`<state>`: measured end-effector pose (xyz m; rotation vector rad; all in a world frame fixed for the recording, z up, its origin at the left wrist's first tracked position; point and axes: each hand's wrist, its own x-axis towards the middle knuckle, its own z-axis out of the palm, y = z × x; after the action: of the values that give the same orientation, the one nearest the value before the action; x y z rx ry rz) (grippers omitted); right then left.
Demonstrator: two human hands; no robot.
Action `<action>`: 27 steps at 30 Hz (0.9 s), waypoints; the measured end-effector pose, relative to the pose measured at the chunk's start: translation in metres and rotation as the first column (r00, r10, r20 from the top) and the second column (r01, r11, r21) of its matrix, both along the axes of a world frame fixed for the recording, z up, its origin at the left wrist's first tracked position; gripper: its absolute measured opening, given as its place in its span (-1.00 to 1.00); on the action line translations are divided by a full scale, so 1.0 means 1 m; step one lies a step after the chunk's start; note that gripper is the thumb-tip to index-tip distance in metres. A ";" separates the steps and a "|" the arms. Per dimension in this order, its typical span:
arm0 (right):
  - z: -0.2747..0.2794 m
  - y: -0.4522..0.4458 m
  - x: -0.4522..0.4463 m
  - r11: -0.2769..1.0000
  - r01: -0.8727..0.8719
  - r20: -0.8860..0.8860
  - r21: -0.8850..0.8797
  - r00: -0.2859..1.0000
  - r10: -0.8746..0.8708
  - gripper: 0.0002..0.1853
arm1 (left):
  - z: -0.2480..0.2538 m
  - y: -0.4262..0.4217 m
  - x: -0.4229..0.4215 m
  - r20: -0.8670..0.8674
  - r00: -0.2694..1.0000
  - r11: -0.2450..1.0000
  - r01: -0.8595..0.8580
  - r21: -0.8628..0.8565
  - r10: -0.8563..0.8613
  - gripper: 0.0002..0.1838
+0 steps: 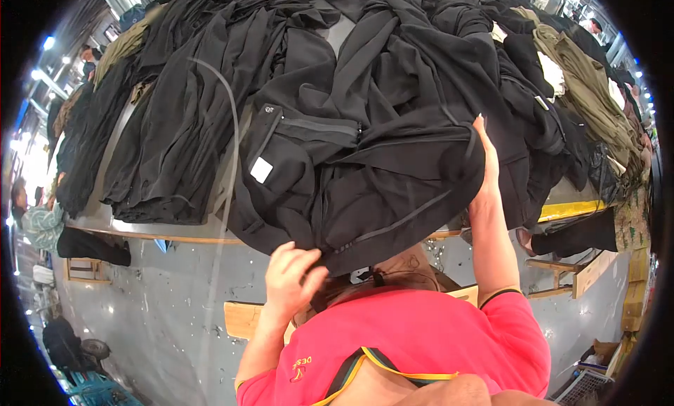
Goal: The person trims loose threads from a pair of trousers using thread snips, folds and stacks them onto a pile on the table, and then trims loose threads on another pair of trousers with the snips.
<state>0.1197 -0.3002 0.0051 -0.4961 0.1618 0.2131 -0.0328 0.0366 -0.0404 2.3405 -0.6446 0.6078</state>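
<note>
A pair of black trousers (393, 188) lies spread at the table's near edge, with its waist part towards me. A white label (261, 169) shows on the inside, and a button (269, 110) sits near the top corner of the opening. My right hand (486, 164) grips the right edge of the waist part, fingers partly hidden by cloth and thumb side upward. At the near edge of the trousers is my left hand (293, 274), its fingers loosely bent and apart from the thumb, slightly blurred. It touches or nearly touches the cloth.
Piles of black garments (189, 118) cover the table (116, 146), with olive garments (583, 83) at the right. Wooden stools (579, 273) stand on the grey floor (175, 287). Another person (42, 216) sits at the far left. A wooden seat (246, 320) is beneath me.
</note>
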 end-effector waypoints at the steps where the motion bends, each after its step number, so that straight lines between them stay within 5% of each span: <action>1: -0.003 0.003 -0.002 0.996 -0.056 0.080 0.068 0.996 0.051 -0.37 | 0.001 -0.001 0.000 -0.064 0.987 0.987 -0.152 -0.051 0.149 -0.68; 4: 0.000 0.011 -0.007 0.987 0.097 -0.066 0.130 0.994 -0.088 -0.36 | 0.013 0.001 0.008 -0.166 0.912 0.922 -0.385 -0.035 0.374 -0.49; 7: 0.029 0.025 -0.027 0.985 0.113 -0.185 -0.129 0.973 -0.136 -0.37 | 0.027 0.011 0.022 -0.311 0.818 0.871 -0.485 0.078 0.483 -0.35; 10: -0.022 -0.003 -0.020 0.992 0.043 0.085 -0.117 0.996 -0.033 -0.38 | 0.039 0.019 0.040 -0.137 0.792 0.800 -0.569 0.191 0.595 -0.25; 14: -0.025 -0.008 -0.035 0.882 0.160 0.314 -0.443 0.949 -0.015 -0.45 | 0.050 0.037 0.080 0.012 0.786 0.757 -0.600 0.258 0.619 -0.08; 16: 0.000 0.004 -0.045 0.830 0.154 0.413 -0.536 0.906 0.098 -0.44 | 0.056 0.047 0.094 -0.077 0.744 0.737 -0.632 0.238 0.663 -0.06; 17: -0.007 -0.004 -0.046 0.783 0.124 0.370 -0.609 0.918 0.142 -0.44 | 0.054 0.053 0.099 -0.015 0.737 0.718 -0.654 0.239 0.676 -0.07; 20: -0.015 -0.026 -0.049 0.626 0.051 0.282 -0.778 0.919 0.276 -0.46 | 0.066 0.073 0.112 -0.453 0.682 0.808 -0.563 0.176 0.574 -0.11; 21: -0.008 -0.021 -0.054 0.583 0.043 0.291 -0.811 0.895 0.338 -0.47 | 0.051 0.089 0.121 -0.373 0.735 0.819 -0.552 0.157 0.567 -0.17; 24: 0.023 -0.001 -0.052 0.367 0.144 0.308 -0.919 0.843 0.441 -0.52 | 0.063 0.103 0.136 -0.811 0.585 0.887 -0.364 -0.285 -0.020 -0.22; 27: 0.078 0.006 0.011 -0.109 0.580 0.436 -0.807 0.711 0.552 -0.67 | 0.127 0.086 0.175 -0.632 0.727 0.825 -0.512 -0.238 0.268 -0.37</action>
<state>0.1306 -0.2938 0.0834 -2.2721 -0.6138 -0.2737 0.1424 0.1226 0.0864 2.0982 0.2685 0.1444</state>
